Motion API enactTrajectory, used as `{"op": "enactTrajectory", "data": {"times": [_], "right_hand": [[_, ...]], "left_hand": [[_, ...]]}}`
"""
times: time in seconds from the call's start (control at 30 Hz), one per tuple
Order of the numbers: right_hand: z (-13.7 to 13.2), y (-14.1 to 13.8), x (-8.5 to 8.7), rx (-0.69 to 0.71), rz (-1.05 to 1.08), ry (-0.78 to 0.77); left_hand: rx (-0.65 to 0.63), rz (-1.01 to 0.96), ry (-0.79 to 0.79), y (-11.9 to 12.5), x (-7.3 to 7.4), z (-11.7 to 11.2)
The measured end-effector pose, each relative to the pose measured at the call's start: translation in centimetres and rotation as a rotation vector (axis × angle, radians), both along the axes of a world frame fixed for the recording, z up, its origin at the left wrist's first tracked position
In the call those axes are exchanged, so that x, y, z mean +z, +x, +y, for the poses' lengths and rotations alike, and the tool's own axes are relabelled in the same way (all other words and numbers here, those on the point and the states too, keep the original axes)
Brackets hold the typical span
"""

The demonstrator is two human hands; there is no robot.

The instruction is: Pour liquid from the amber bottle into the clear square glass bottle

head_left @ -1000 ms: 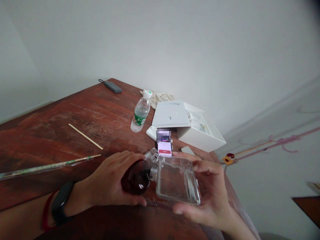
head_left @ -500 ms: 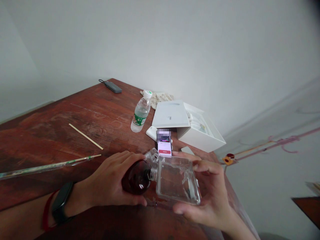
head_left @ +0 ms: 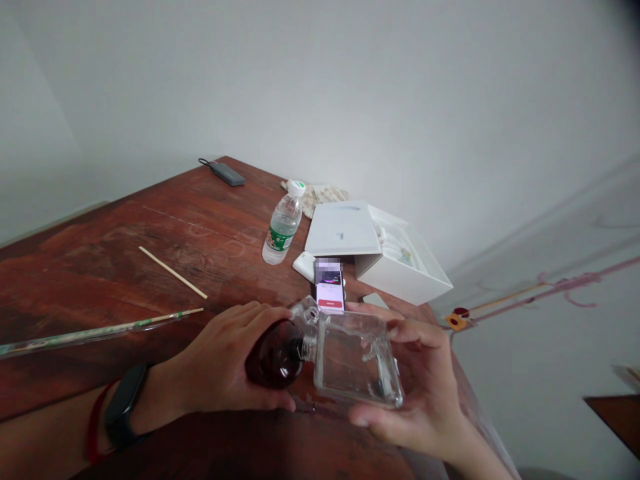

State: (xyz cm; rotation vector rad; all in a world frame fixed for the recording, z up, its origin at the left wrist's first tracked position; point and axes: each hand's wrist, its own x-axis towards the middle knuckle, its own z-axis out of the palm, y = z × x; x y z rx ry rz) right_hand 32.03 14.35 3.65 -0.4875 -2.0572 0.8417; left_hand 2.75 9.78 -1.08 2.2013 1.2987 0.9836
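Observation:
My right hand [head_left: 415,387] grips a clear, flat, square glass bottle [head_left: 355,360] lying on its side just above the wooden table [head_left: 150,247]. Its neck points left into the dark round cap [head_left: 273,357], which my left hand [head_left: 225,367] wraps with fingers and thumb. A small clear piece [head_left: 307,312] sticks up beside the neck. A black band and a red cord circle my left wrist [head_left: 120,407].
Behind the hands stands a lit phone [head_left: 329,288] on a white stand. A plastic water bottle [head_left: 283,223], an open white box [head_left: 380,250], a cloth [head_left: 320,193] and a grey device [head_left: 227,173] lie farther back. Two thin sticks [head_left: 173,272] lie to the left.
Almost nothing moved; both hands keep their hold, and the glass bottle has shifted very slightly to the right.

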Motion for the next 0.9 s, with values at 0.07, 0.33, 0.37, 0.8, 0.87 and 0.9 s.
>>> {"op": "enactTrajectory", "data": {"times": [0.07, 0.33, 0.37, 0.8, 0.87, 0.9], "right_hand": [[-0.01, -0.01, 0.06, 0.009, -0.002, 0.011], [-0.18, -0.25, 0.25, 0.011, 0.004, 0.008], [-0.18, -0.26, 0.26, 0.010, 0.002, 0.013], [-0.11, -0.06, 0.23, -0.005, -0.023, 0.029], [-0.05, 0.04, 0.15, -0.010, -0.033, 0.032], [-0.02, 0.09, 0.13, -0.011, -0.034, 0.033]], "left_hand": [[0.000, 0.000, 0.001, 0.02, -0.04, -0.01], [0.010, 0.010, -0.013, 0.06, 0.04, 0.03], [0.012, 0.011, -0.014, 0.04, 0.04, 0.02], [-0.001, 0.000, 0.007, -0.05, -0.09, -0.06], [-0.005, 0.001, 0.009, -0.05, -0.11, -0.02], [-0.006, 0.000, 0.011, -0.04, -0.12, 0.01]]}}
